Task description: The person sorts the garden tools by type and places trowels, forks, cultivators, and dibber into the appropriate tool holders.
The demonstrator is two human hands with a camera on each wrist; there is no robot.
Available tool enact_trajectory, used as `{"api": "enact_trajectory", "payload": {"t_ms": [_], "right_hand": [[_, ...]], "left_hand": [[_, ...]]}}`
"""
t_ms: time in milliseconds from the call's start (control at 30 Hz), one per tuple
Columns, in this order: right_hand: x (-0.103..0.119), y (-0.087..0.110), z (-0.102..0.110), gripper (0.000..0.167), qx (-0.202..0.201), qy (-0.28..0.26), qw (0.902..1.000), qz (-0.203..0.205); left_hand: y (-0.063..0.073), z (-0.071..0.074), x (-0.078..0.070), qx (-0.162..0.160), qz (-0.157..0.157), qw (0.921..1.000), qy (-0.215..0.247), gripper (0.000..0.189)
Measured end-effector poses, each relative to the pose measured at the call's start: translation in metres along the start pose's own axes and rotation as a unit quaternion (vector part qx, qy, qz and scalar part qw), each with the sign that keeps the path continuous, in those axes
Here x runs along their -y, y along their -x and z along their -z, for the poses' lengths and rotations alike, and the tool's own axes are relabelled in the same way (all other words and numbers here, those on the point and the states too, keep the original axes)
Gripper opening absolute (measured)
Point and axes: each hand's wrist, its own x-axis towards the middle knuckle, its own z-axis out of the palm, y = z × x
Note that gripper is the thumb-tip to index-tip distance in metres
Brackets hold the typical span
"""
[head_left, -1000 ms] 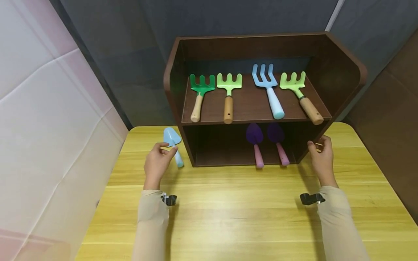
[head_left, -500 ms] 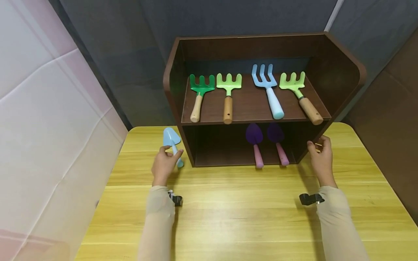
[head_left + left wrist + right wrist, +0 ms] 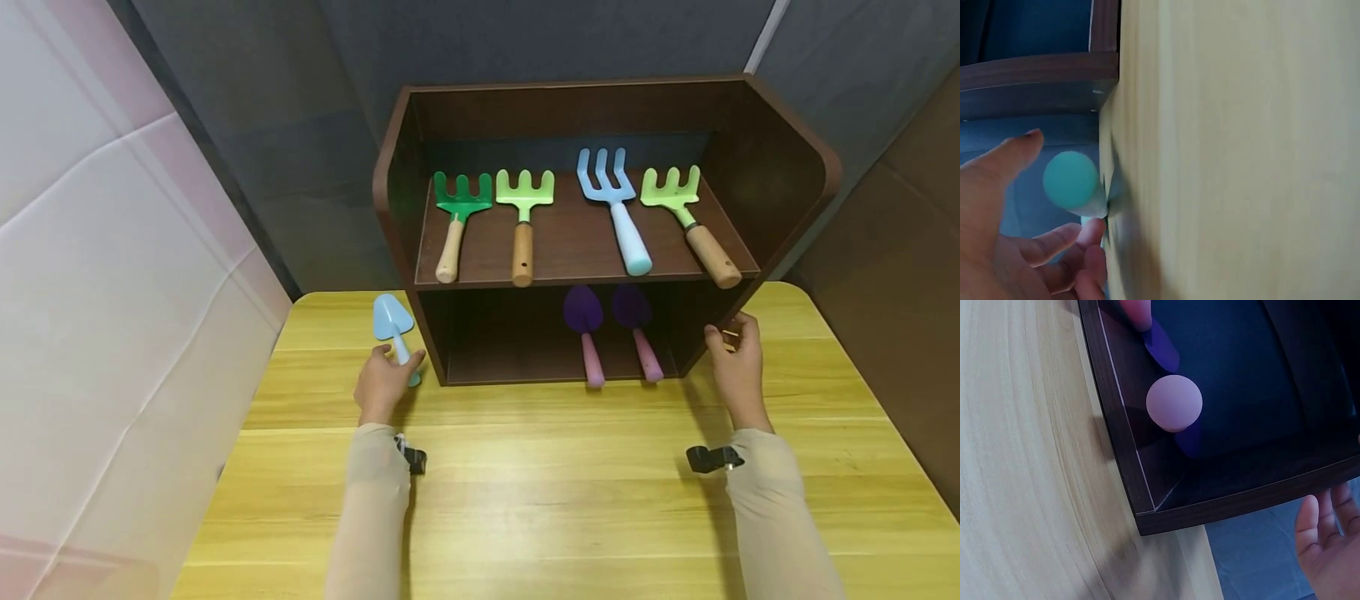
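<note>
A light-blue trowel (image 3: 393, 317) lies on the table left of the brown shelf unit (image 3: 540, 382), blade pointing away. My left hand (image 3: 381, 387) is around its handle. In the left wrist view, my thumb and fingers stand on either side of the handle's turquoise end (image 3: 1071, 180); the thumb is apart from it. My right hand (image 3: 737, 371) is at the unit's right side panel (image 3: 1260, 494). Its fingers lie along the panel's outer face, its thumb at the front edge, pinching the panel. Two purple trowels (image 3: 583, 310) with pink handles lie on the lower shelf, right half.
The upper shelf carries a dark-green hand rake (image 3: 462, 200), a lime rake (image 3: 525, 193), a light-blue fork (image 3: 615, 200) and another lime rake (image 3: 675, 193). Handles reach the shelf's front edge. A pale cloth wall (image 3: 135, 275) borders the left, a brown panel (image 3: 892, 242) the right.
My left hand has moved right, its thumb and fingers coming to both sides of the light-blue trowel's handle. The right hand stays at the shelf's side panel. The trowel has not moved.
</note>
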Motion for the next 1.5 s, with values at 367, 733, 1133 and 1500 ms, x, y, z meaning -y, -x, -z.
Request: {"api": "enact_trajectory", "payload": {"t_ms": [367, 733, 1133, 1500], "right_hand": [[0.007, 0.005, 0.000, 0.027, 0.000, -0.009, 0.9999, 0.004], [0.009, 0.006, 0.000, 0.028, 0.004, -0.013, 0.9999, 0.007], [0.010, 0.006, 0.000, 0.027, 0.002, -0.015, 0.9999, 0.006], [0.008, 0.005, 0.000, 0.029, -0.002, -0.008, 1.0000, 0.006]], "left_hand": [[-0.005, -0.006, 0.006, 0.006, 0.008, 0.9999, 0.008, 0.086], [-0.012, -0.013, 0.010, -0.008, 0.013, 0.9998, 0.007, 0.075], [-0.013, -0.016, 0.009, -0.012, 0.017, 0.9998, 0.000, 0.064], [-0.011, -0.012, 0.008, -0.014, 0.018, 0.9997, 0.012, 0.052]]}}
